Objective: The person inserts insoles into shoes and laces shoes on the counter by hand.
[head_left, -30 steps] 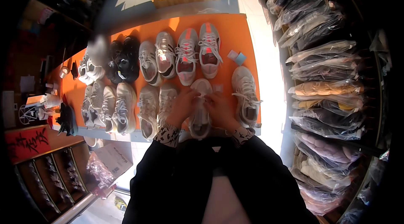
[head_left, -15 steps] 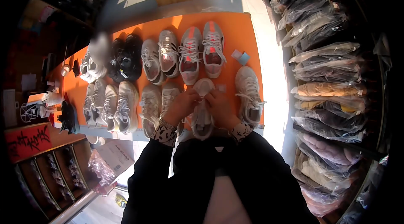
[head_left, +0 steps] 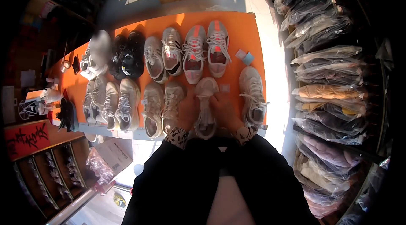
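A white sneaker (head_left: 207,85) sits toe-away at the table's near edge, between my hands. A pale shoelace (head_left: 204,96) runs across its front lacing area. My left hand (head_left: 188,108) is closed at the shoe's left side, the fingers pinched by the lace end. On the other side, my right hand (head_left: 223,107) is likewise closed at the lace. The fingertips are small and partly shaded. To the left stands an off-white sneaker (head_left: 172,98), partly behind my left hand. Its white laced neighbour (head_left: 252,87) stands to my right.
Several more sneakers stand in two rows on the orange table (head_left: 237,26), including a grey-and-pink one (head_left: 218,41) and black shoes (head_left: 134,53). Small cards (head_left: 248,58) lie at the right. Plastic-wrapped clothes (head_left: 330,89) hang along the right; a cardboard box (head_left: 116,157) is at lower left.
My hands have moved apart, from close together over the shoe's lacing to either side of it. The view has shifted slightly.
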Action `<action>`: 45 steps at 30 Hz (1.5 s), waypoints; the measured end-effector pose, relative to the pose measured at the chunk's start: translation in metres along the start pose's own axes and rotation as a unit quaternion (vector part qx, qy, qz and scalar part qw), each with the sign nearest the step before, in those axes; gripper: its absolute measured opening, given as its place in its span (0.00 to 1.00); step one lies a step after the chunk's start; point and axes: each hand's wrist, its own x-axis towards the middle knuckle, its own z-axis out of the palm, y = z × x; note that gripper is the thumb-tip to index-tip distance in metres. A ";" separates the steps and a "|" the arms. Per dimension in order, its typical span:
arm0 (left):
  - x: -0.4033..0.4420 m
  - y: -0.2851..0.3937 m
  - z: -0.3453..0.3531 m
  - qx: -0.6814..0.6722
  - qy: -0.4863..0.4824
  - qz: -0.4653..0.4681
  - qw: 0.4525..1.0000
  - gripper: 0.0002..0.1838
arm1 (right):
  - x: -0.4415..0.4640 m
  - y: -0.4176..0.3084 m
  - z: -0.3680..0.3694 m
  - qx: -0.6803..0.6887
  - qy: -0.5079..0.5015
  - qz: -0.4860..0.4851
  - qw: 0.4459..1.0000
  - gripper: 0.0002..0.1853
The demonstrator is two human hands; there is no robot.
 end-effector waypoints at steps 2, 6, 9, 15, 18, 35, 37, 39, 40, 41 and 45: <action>-0.001 0.000 0.000 -0.054 0.015 -0.049 0.997 0.06 | 0.001 -0.011 0.001 -0.004 0.020 0.006 1.000 0.04; -0.002 0.001 -0.006 -0.076 -0.003 -0.073 0.994 0.07 | -0.003 -0.031 0.014 0.006 0.026 0.110 0.994 0.10; 0.000 -0.003 -0.005 -0.081 -0.029 -0.083 0.993 0.08 | 0.000 -0.036 0.014 -0.002 0.015 0.132 0.991 0.12; 0.002 -0.008 -0.004 -0.087 -0.050 -0.081 0.992 0.09 | 0.014 -0.050 -0.005 0.009 -0.245 0.300 0.922 0.14; 0.003 -0.007 -0.004 -0.087 -0.050 -0.081 0.992 0.10 | 0.014 -0.056 -0.010 0.026 -0.228 0.316 0.921 0.14; 0.000 0.000 -0.010 -0.074 -0.050 -0.070 0.994 0.09 | 0.002 -0.051 0.004 0.015 -0.180 0.252 0.951 0.09; 0.002 0.001 -0.011 -0.076 -0.062 -0.074 0.992 0.09 | 0.006 -0.052 0.004 0.016 -0.186 0.258 0.948 0.08; 0.002 0.001 -0.013 -0.075 -0.073 -0.079 0.991 0.09 | 0.004 -0.049 0.012 -0.001 -0.159 0.198 0.967 0.08; 0.002 0.001 -0.014 -0.075 -0.080 -0.085 0.990 0.09 | 0.002 -0.046 0.018 -0.001 -0.158 0.198 0.967 0.08; 0.002 0.001 -0.015 -0.075 -0.087 -0.090 0.989 0.09 | 0.001 -0.045 0.021 0.010 -0.126 0.189 0.974 0.09; 0.002 0.001 -0.015 -0.086 -0.093 -0.103 0.987 0.09 | 0.003 -0.034 0.014 0.061 -0.165 0.266 0.948 0.10</action>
